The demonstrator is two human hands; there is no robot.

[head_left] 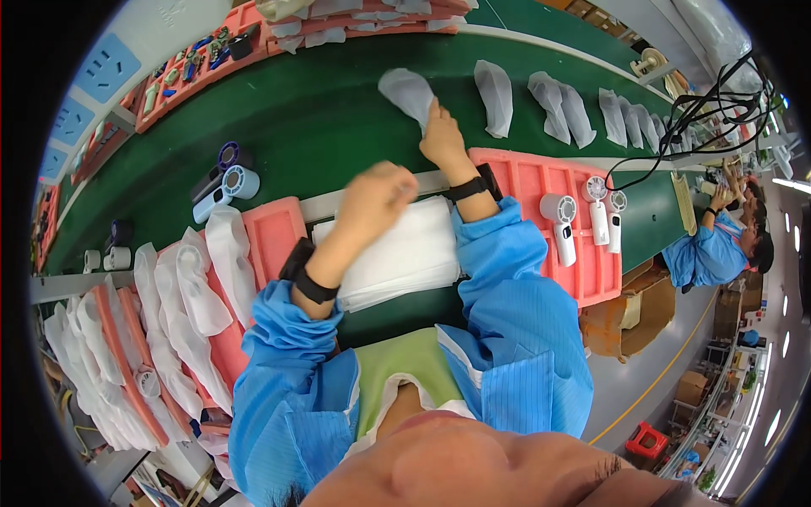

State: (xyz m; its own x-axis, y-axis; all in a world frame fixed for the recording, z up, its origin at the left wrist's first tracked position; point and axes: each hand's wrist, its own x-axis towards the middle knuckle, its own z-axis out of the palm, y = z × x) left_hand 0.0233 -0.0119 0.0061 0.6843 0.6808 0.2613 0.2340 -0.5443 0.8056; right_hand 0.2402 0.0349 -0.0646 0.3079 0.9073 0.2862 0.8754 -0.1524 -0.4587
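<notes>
White pouch [405, 91] at your right hand [443, 141], beyond the stack of white sheets [401, 258]
The pouch is on the far side of the stack, over the green counter [321, 110]; I cannot tell if it touches. Its long axis runs from your right hand forward and to the left, and your fingers there look closed on its near narrow end. Your left hand [376, 200], over the stack's far edge, is farther from it; its fingers are blurred, so I cannot tell if they are open or closed

Past the cardboard box [601, 328] stands, probably, a red stool [647, 440].
</notes>
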